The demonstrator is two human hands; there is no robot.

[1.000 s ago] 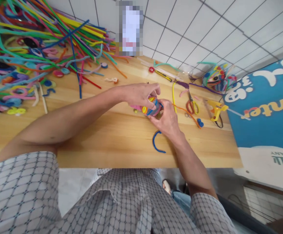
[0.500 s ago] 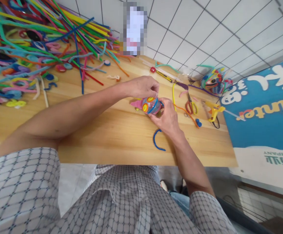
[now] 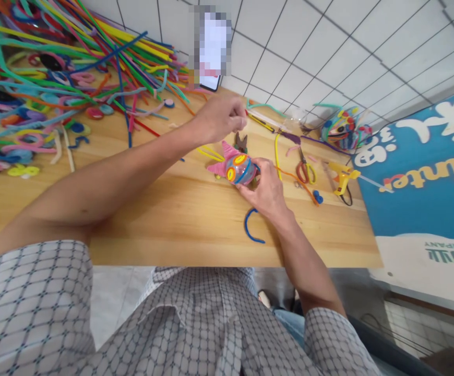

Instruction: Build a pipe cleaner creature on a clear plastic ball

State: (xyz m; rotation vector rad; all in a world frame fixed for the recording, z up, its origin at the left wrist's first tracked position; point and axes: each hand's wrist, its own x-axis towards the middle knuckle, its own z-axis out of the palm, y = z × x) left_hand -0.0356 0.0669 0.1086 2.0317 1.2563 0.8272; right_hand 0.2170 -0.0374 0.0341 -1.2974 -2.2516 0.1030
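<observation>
My right hand [image 3: 268, 190] is wrapped round one end of a small craft figure [image 3: 243, 169]. The figure has a clear body, blue bands, two yellow-and-orange button-like rounds and pink pointed parts at its left end. My left hand [image 3: 229, 119] hovers above and apart from it, thumb and fingers pinched together. Whatever they may hold is too small to make out. Just beyond the figure lies a dark-jawed tool [image 3: 241, 142], partly hidden. A curved blue pipe cleaner [image 3: 248, 225] rests on the wood nearer me.
Piled pipe cleaners [image 3: 94, 68] fill the back left of the table [image 3: 172, 230]. A phone [image 3: 213, 49] leans on the tiled wall. To the right lie scissors [image 3: 305, 169], a yellow glue gun [image 3: 344, 180], a yellow cutter [image 3: 261, 121] and a colourful decorated object [image 3: 346, 128].
My left hand has lifted off the figure and moved up and slightly left, exposing the pink points and the dark-jawed tool. My right hand keeps its grip on the figure.
</observation>
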